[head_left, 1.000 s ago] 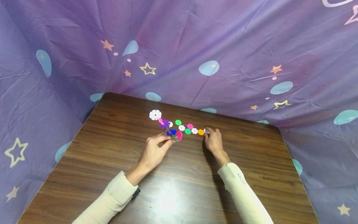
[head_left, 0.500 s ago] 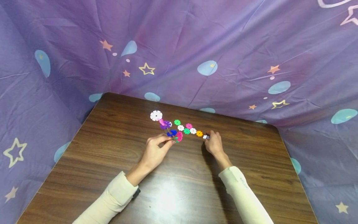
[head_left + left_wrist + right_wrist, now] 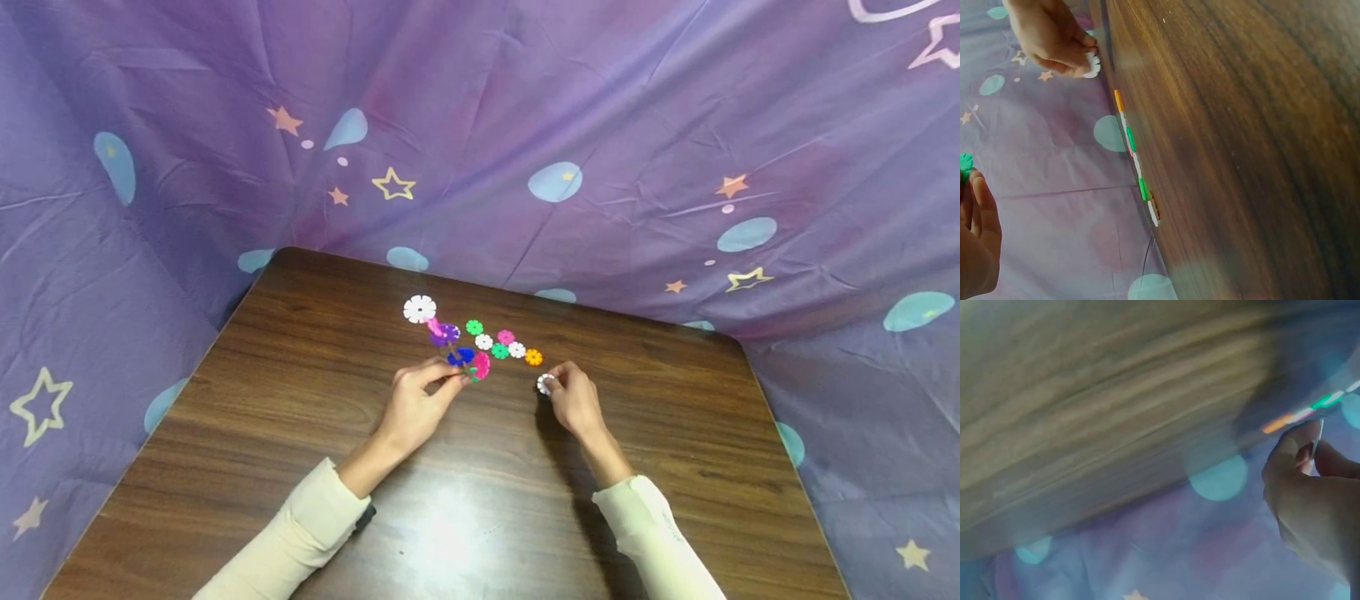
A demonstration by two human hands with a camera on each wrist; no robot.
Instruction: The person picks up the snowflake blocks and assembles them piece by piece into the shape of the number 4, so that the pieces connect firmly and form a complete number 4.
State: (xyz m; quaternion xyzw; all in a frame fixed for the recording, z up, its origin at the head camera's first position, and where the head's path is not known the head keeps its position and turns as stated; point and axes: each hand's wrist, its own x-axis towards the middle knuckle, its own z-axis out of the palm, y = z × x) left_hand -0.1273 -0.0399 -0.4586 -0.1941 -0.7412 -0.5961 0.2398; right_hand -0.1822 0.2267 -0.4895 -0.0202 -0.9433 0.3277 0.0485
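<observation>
My left hand (image 3: pixel 422 402) pinches a chain of joined snowflake discs by its green disc (image 3: pixel 966 164) at the near end. From there the chain runs up and away through a pink disc (image 3: pixel 482 365), a blue disc (image 3: pixel 461 357) and a purple disc (image 3: pixel 444 335) to a white disc (image 3: pixel 419 309) at the far tip. Thumb and fingers of my right hand (image 3: pixel 576 400) pinch a single white snowflake disc (image 3: pixel 544 384), raised over the table. In the right wrist view that disc (image 3: pixel 1318 440) shows edge-on between the fingertips.
Several loose snowflake discs lie in a staggered row on the wooden table (image 3: pixel 315 333), from a green one (image 3: pixel 474 327) to an orange one (image 3: pixel 533 357) nearest my right hand. A purple patterned curtain (image 3: pixel 480 167) hangs behind the table's far edge.
My right hand has picked the white disc up from the right end of the row and drawn it nearer to me. The left hand and its chain have stayed nearly still.
</observation>
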